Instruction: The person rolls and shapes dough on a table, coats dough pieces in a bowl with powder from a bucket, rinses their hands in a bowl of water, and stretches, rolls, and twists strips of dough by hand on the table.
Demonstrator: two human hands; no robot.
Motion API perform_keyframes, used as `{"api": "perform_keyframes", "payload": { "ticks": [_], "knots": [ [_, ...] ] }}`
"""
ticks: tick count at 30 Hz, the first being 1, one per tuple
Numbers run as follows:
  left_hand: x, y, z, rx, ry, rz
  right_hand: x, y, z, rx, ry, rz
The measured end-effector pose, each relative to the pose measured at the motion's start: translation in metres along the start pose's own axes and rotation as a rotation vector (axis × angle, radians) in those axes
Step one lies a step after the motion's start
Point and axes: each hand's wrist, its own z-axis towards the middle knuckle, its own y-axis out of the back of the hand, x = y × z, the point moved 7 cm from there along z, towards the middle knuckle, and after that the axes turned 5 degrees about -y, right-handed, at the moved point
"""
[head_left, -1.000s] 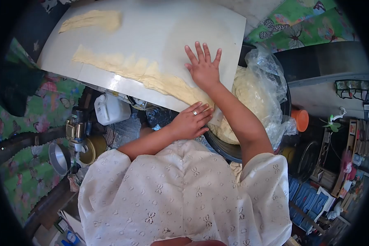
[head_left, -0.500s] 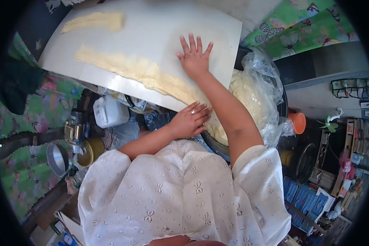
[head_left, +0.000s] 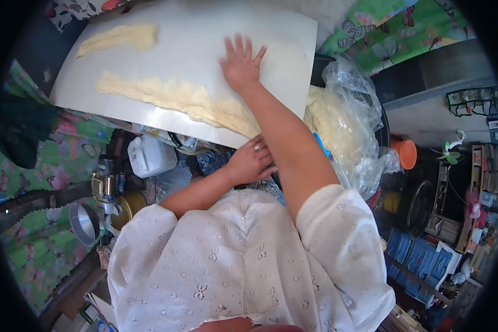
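Observation:
My right hand [head_left: 240, 69] is spread over the white board [head_left: 205, 50], palm down, its fingertips blurred by motion. Below it, a long flattened strip of pale dough [head_left: 171, 99] runs slantwise across the board toward the near edge. My left hand [head_left: 252, 162], with a ring on one finger, rests at that edge by the strip's near end. Its fingers are stretched out loosely, and my right forearm covers their tips. A shorter dough strip [head_left: 119, 39] lies at the far left of the board.
Right of the board, a large mass of dough [head_left: 332, 122] sits in a dark tub under clear plastic [head_left: 359, 105]. An orange container [head_left: 405, 154] stands beyond it. A white jug [head_left: 152, 156] and a metal bowl [head_left: 84, 222] are at lower left.
My right hand has slid left across the board, and its forearm now covers more of my left fingertips. A bit of blue shows beside the right forearm. The view has shifted slightly.

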Motion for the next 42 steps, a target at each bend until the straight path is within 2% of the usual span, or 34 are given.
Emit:
{"api": "perform_keyframes", "payload": {
  "ticks": [1, 2, 3, 5, 6, 7, 9, 11, 13, 15, 17, 19, 21, 22, 24, 27, 31, 34, 36, 40, 42],
  "knots": [
    [0.001, 0.002, 0.002, 0.007, -0.013, 0.019, -0.001, 0.006, 0.007, -0.046, 0.001, 0.043],
    [0.003, -0.005, 0.000, -0.010, 0.005, -0.008, 0.017, 0.021, -0.001, 0.112, 0.080, 0.224],
    [0.003, -0.004, 0.000, -0.007, 0.002, -0.013, 0.015, 0.019, -0.003, 0.114, 0.073, 0.222],
    [0.004, -0.004, 0.000, 0.005, 0.034, -0.028, 0.011, -0.001, -0.017, 0.297, 0.103, 0.143],
    [0.006, -0.009, -0.002, 0.111, 0.035, -0.043, -0.008, 0.006, -0.007, 0.084, -0.050, -0.060],
    [0.005, -0.009, -0.002, 0.113, 0.028, -0.045, -0.021, 0.004, -0.006, 0.081, -0.057, -0.062],
    [0.004, -0.002, 0.000, 0.033, 0.009, -0.044, -0.052, 0.031, -0.002, 0.094, 0.105, 0.158],
    [0.006, 0.001, 0.002, 0.038, 0.018, -0.053, -0.093, 0.073, -0.028, 0.116, 0.119, 0.393],
    [0.010, 0.016, 0.005, -0.112, 0.102, -0.073, -0.131, 0.100, -0.068, 0.247, 0.059, 0.629],
    [0.011, 0.025, 0.016, -0.135, 0.124, -0.037, -0.159, 0.104, -0.113, 0.448, -0.121, 0.671],
    [0.021, 0.010, 0.024, 0.072, 0.206, -0.018, -0.166, 0.107, -0.146, 0.388, -0.023, 0.595],
    [0.025, 0.009, 0.030, -0.024, 0.191, 0.018, -0.163, 0.107, -0.167, 0.385, -0.030, 0.619],
    [0.032, -0.001, 0.032, 0.119, 0.212, 0.090, -0.156, 0.107, -0.177, 0.371, -0.039, 0.650],
    [0.033, -0.003, 0.031, 0.119, 0.215, 0.096, -0.150, 0.107, -0.180, 0.351, -0.011, 0.530],
    [0.042, 0.009, 0.027, -0.077, 0.284, -0.039, -0.143, 0.100, -0.182, 0.298, -0.012, 0.372],
    [0.043, 0.016, 0.020, -0.187, 0.316, -0.169, -0.134, 0.102, -0.174, 0.236, 0.047, 0.380],
    [0.034, 0.015, 0.015, -0.211, 0.254, -0.096, -0.116, 0.099, -0.163, 0.232, 0.156, 0.367],
    [0.025, 0.018, 0.014, -0.201, 0.165, 0.050, -0.119, 0.095, -0.149, 0.258, 0.061, 0.412],
    [0.023, 0.015, 0.010, -0.199, 0.154, -0.005, -0.113, 0.093, -0.144, 0.454, -0.095, 0.631],
    [0.026, 0.010, 0.003, -0.208, 0.152, -0.021, -0.090, 0.099, -0.146, 0.418, 0.062, 0.737],
    [0.026, 0.024, 0.002, -0.350, 0.198, -0.058, -0.086, 0.099, -0.146, 0.488, 0.128, 0.770]
  ]
}}
